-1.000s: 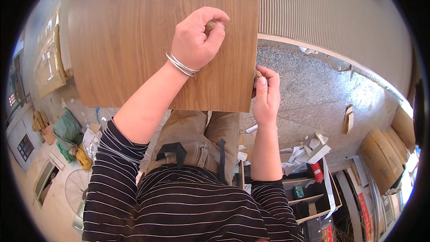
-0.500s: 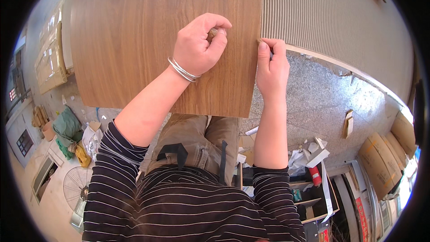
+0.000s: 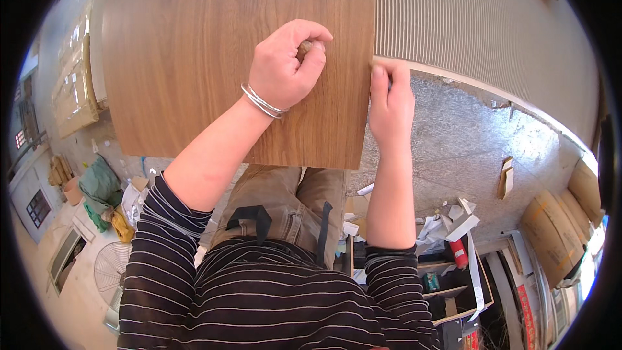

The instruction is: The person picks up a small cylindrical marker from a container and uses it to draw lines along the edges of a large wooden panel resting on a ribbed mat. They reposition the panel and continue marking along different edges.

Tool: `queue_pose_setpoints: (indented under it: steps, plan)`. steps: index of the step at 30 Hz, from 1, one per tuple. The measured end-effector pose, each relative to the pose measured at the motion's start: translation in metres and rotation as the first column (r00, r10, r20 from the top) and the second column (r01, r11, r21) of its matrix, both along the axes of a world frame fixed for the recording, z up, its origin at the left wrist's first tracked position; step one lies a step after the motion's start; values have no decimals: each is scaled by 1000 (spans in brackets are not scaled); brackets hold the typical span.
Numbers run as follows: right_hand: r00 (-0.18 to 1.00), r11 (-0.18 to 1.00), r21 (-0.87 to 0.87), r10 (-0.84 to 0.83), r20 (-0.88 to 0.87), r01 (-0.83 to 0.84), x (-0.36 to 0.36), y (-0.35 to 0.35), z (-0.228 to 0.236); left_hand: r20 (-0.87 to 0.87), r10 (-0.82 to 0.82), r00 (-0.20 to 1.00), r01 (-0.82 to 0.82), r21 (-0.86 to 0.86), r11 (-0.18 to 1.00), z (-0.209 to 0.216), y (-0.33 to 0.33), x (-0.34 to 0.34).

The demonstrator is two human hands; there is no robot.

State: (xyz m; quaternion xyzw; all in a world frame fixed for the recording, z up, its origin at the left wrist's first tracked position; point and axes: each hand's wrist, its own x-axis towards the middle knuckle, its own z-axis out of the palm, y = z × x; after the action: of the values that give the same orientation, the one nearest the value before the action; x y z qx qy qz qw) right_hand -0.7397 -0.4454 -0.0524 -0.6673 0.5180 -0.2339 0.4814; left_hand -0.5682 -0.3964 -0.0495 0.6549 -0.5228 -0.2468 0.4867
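Observation:
A brown wood-grain panel (image 3: 194, 91) lies flat before me, its near edge by my legs. Over its right part, my left hand (image 3: 280, 68) is closed round a small brownish lump (image 3: 304, 47) that shows between thumb and forefinger; its kind I cannot tell. Two or so silver bangles (image 3: 262, 102) circle that wrist. Against the panel's right edge, my right hand (image 3: 391, 107) is closed in a pinch, thumb nearest the edge. Something small and mostly hidden seems to lie in those fingers.
Right of the panel stretches a ribbed beige surface (image 3: 453, 19) with a pale front edge. Below it, a drawered box (image 3: 453, 314) holds scraps and a red can (image 3: 458, 254). Cardboard boxes (image 3: 551, 233) stand far right. A fan (image 3: 111, 266) and a green cloth heap (image 3: 99, 181) are left.
My right hand has slid slightly nearer me along the panel's right edge, still pinched. The left hand stays closed in nearly the same place.

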Motion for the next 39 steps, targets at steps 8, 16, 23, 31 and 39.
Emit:
queue_pose_setpoints:
  steps: [8, 16, 23, 31, 39]
  plan:
    - [998, 999, 30, 46, -42, -45, -47, 72, -2, -5, 5, 1000, -5, -2, 1000, -1, 1, 2]
    - [999, 993, 118, -29, 25, 26, -5, 4, 0, 8, 1, 1000, -1, 8, 1000, 0, -3, -1]
    - [999, 986, 165, 18, -38, -11, -50, 78, -1, -32, 46, 998, -44, 46, 998, -3, 2, 0]
    - [982, 989, 145, -41, 185, 14, -6, -14, -12, 19, -6, 1000, 6, 3, 1000, -3, -3, 0]
    - [946, 846, 528, -227, 230, 75, -63, 71, -21, -13, 3, 1000, -3, 11, 1000, -3, 1, -1]
